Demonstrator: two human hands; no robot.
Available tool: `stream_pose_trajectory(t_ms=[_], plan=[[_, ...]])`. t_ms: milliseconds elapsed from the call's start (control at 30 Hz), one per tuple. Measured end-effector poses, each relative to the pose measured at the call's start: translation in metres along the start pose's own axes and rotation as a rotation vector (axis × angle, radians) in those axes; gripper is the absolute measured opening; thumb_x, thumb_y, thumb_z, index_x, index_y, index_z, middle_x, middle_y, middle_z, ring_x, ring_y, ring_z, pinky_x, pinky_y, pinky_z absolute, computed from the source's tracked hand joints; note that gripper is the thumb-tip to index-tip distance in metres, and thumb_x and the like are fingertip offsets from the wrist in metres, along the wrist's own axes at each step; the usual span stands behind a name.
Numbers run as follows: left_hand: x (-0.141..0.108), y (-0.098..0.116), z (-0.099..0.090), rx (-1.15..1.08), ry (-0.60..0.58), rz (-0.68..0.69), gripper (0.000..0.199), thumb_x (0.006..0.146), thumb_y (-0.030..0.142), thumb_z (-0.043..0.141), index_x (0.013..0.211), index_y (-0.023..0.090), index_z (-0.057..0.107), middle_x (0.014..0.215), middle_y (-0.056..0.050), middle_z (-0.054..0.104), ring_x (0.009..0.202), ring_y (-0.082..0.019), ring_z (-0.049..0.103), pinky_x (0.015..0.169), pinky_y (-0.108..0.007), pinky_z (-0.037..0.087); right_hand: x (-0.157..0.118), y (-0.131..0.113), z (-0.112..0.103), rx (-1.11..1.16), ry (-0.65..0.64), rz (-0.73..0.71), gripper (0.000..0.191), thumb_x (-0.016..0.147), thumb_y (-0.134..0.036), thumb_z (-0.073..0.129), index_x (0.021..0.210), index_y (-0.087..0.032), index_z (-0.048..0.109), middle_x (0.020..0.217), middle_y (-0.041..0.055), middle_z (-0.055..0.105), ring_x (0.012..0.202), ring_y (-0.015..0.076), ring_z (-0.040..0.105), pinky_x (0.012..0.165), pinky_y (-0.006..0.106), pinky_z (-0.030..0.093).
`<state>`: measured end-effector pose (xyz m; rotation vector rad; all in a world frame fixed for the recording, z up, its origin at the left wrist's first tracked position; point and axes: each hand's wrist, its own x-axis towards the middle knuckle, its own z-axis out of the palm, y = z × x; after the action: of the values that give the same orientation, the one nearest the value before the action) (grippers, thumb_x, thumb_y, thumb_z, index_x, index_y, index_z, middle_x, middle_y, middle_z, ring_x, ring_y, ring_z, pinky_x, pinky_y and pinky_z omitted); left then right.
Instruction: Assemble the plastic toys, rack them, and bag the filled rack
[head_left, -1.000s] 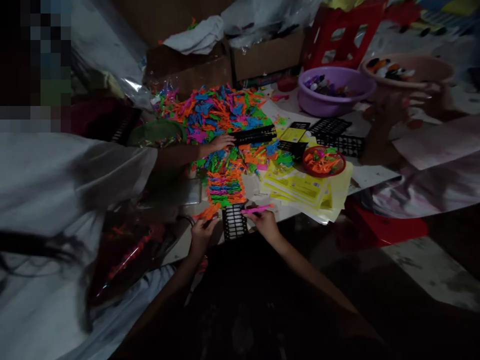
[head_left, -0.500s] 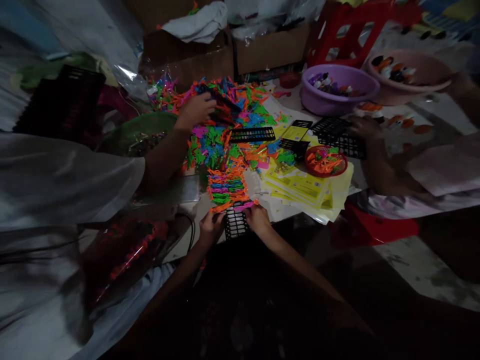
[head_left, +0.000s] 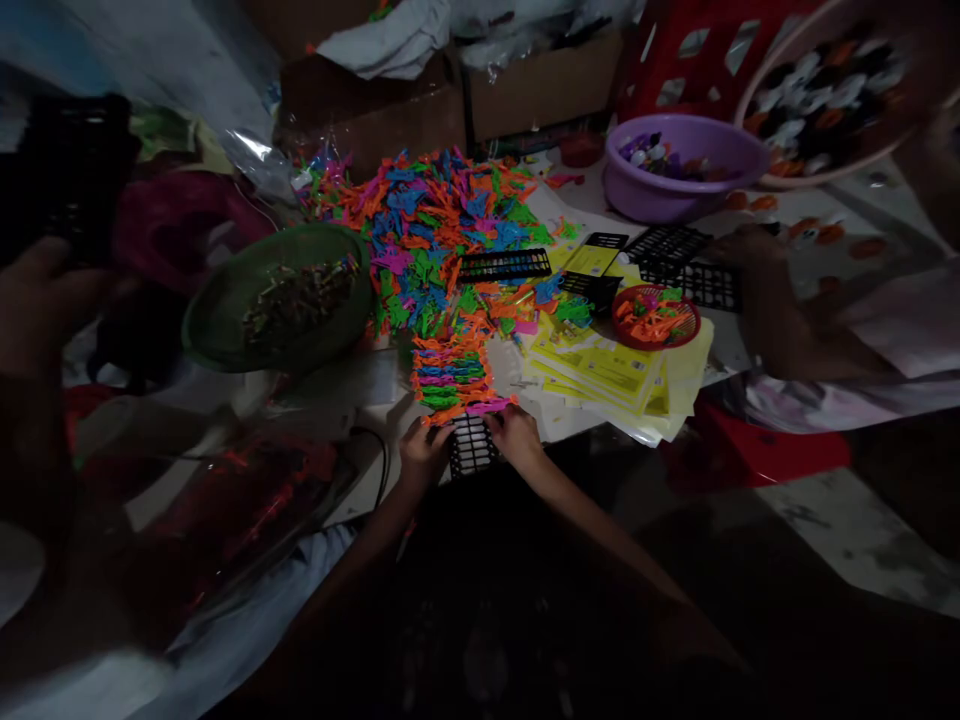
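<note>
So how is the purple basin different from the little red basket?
The purple basin is clearly larger; the red basket is small. The purple basin has solid walls, while the red basket is openwork. The purple basin holds mostly purple, white and dark pieces; the red basket holds mainly orange pieces. Both are round, open-topped and partly filled.
</note>
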<state>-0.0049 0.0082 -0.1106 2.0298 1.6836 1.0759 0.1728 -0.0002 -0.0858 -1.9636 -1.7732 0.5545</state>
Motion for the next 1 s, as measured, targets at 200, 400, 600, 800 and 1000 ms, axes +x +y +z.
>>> stream_pose_trajectory(t_ms=[200,400,600,800,1000], plan=[[0.004,0.003,-0.008,0.077,-0.060,-0.007,0.015,0.072,0.032,0.061,0.067,0.019,0.066,0.065,-0.002,0.068,0.061,-0.013,0.063,0.062,-0.021,0.046,0.000,0.001,0.002,0.005,0.007,0.006,0.025,0.081,-0.030,0.049,0.095,-0.015,0.063,0.092,0.0089,0.067,0.084,0.0184,0.062,0.073,0.024,0.046],[0.010,0.015,-0.008,0.158,-0.112,-0.138,0.017,0.071,0.033,0.060,0.067,0.018,0.066,0.066,-0.004,0.068,0.062,-0.015,0.063,0.060,-0.022,0.045,-0.003,-0.001,0.006,-0.051,0.038,-0.054,0.028,0.083,-0.028,0.045,0.102,-0.014,0.061,0.099,0.0099,0.065,0.090,0.0188,0.061,0.078,0.026,0.045],[0.016,0.027,-0.013,0.133,-0.181,-0.288,0.020,0.070,0.037,0.059,0.069,0.018,0.066,0.069,-0.003,0.069,0.064,-0.015,0.062,0.060,-0.022,0.043,0.000,-0.011,-0.002,-0.134,-0.047,-0.033,0.028,0.084,-0.027,0.044,0.099,-0.013,0.062,0.096,0.0110,0.065,0.086,0.0192,0.061,0.073,0.025,0.045],[0.022,0.031,-0.012,0.232,-0.274,-0.384,0.026,0.071,0.040,0.058,0.065,0.016,0.066,0.062,-0.004,0.067,0.057,-0.015,0.059,0.055,-0.022,0.038,0.004,-0.014,-0.001,-0.140,-0.077,0.034,0.026,0.081,-0.026,0.047,0.099,-0.014,0.062,0.097,0.0098,0.066,0.084,0.0187,0.062,0.072,0.024,0.045],[0.015,0.023,-0.010,0.249,-0.317,-0.216,0.031,0.079,0.043,0.049,0.073,0.017,0.066,0.071,-0.005,0.067,0.065,-0.015,0.060,0.059,-0.022,0.038,0.003,0.002,0.005,-0.099,-0.026,-0.059,0.027,0.084,-0.033,0.045,0.094,-0.016,0.064,0.096,0.0084,0.066,0.086,0.0175,0.061,0.075,0.025,0.045]])
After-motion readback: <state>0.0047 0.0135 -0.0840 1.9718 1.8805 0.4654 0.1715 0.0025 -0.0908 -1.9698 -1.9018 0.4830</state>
